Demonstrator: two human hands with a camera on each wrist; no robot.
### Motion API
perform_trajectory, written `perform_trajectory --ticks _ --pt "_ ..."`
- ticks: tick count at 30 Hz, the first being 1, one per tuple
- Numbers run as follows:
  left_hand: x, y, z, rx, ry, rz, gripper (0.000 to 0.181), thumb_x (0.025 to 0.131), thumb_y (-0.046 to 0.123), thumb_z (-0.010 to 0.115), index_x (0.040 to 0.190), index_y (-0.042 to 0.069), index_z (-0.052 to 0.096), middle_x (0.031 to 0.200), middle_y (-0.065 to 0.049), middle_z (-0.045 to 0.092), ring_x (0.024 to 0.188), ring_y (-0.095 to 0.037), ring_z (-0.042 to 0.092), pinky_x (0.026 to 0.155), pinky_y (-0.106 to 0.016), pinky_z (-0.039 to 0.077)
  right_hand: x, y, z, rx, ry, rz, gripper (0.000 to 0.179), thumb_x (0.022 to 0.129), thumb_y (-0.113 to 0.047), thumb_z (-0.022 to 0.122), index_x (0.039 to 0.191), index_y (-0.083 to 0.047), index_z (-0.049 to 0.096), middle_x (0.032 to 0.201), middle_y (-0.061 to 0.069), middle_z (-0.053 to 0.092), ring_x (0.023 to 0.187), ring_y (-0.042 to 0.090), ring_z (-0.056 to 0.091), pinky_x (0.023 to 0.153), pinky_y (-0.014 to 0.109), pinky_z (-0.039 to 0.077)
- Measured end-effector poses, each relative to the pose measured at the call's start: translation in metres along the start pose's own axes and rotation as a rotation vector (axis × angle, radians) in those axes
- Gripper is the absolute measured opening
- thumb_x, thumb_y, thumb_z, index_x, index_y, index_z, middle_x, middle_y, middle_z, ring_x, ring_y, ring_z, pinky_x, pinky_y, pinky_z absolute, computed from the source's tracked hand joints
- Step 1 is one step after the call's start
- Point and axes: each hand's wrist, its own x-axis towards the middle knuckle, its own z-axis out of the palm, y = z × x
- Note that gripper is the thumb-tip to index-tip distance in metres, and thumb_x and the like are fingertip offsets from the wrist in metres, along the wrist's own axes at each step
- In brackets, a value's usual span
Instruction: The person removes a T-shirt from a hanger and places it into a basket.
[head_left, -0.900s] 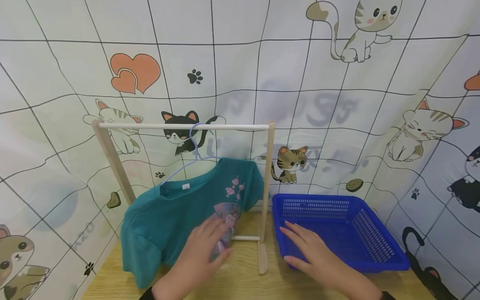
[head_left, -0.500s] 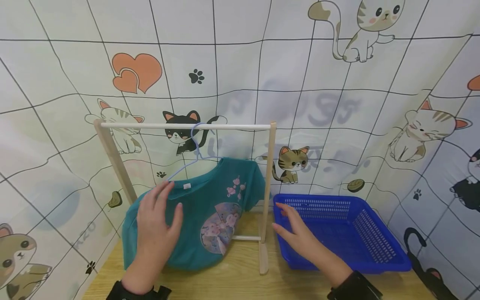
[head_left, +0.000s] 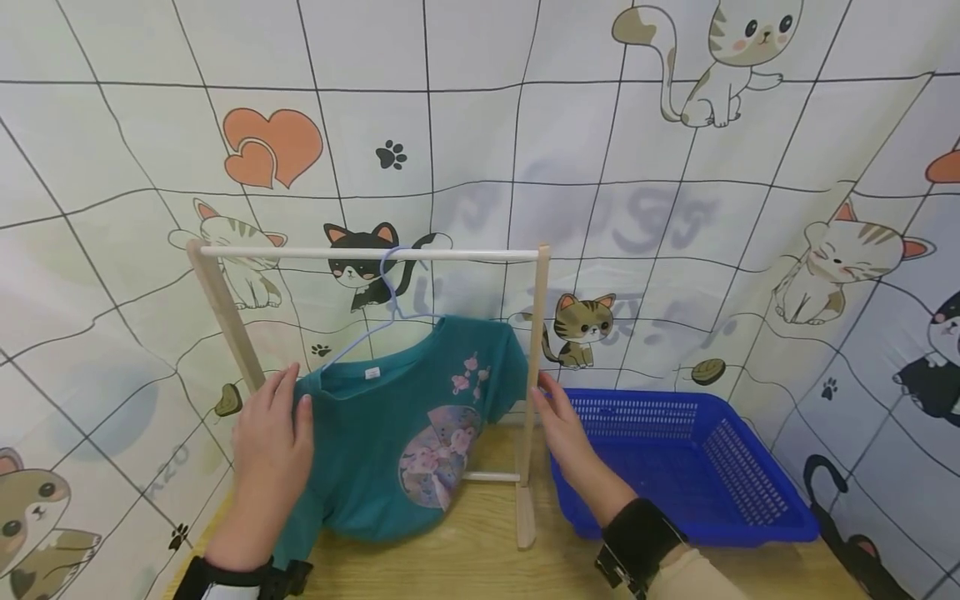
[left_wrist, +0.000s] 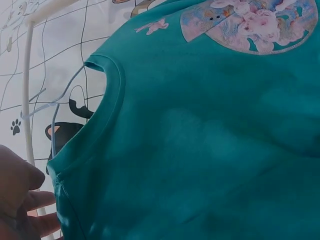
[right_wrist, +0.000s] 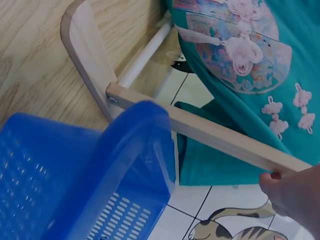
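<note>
A teal T-shirt with pink floral patches hangs lopsided on a pale purple hanger, hooked over the top bar of a small wooden clothes rack. My left hand is at the shirt's left shoulder, in front of the rack's left post. In the left wrist view, its fingers lie beside the shoulder seam; contact with the post is hidden. At the rack's right post, my right hand holds the wood, thumb against it and the other fingers partly hidden behind.
A blue plastic basket with slotted sides stands right of the rack, close to its right foot. All of this is on a wood-grain table. A cat-patterned sheet rises behind.
My left hand has moved left and away from the shirt's front, past the collar, to the left shoulder. My right hand has come from over the basket to the rack's right post.
</note>
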Motion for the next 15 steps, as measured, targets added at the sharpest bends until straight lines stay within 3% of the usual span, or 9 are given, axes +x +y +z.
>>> perform_trajectory --ticks 3,8,15 --pt "0.001 -0.001 0.001 0.01 0.005 0.007 0.04 0.098 0.014 0.05 0.136 0.003 0.048 0.124 -0.024 0.054 0.112 -0.045 0.047 0.093 -0.064 0.034 0.004 0.003 0.005 -0.012 0.017 -0.03 0.058 0.101 -0.039 0.039 0.149 -0.01 0.024 0.154 0.014 0.026 0.14 0.036 0.026 0.111 0.056 0.024" --pt "0.003 0.0 0.003 0.019 0.009 0.024 0.035 0.097 0.015 0.051 0.129 0.001 0.055 0.107 -0.022 0.057 0.098 -0.04 0.051 0.084 -0.058 0.041 0.009 0.007 0.007 -0.022 0.047 -0.055 0.052 0.102 -0.037 0.038 0.145 -0.009 0.031 0.143 0.016 0.043 0.135 0.035 0.037 0.108 0.055 0.03" --pt "0.003 0.002 0.004 0.039 -0.064 -0.028 0.031 0.1 0.021 0.047 0.117 0.0 0.061 0.096 -0.017 0.059 0.089 -0.033 0.057 0.075 -0.05 0.048 0.015 0.012 0.008 0.003 0.064 -0.075 0.05 0.101 -0.039 0.04 0.139 -0.007 0.041 0.13 0.017 0.056 0.127 0.033 0.047 0.106 0.053 0.034"
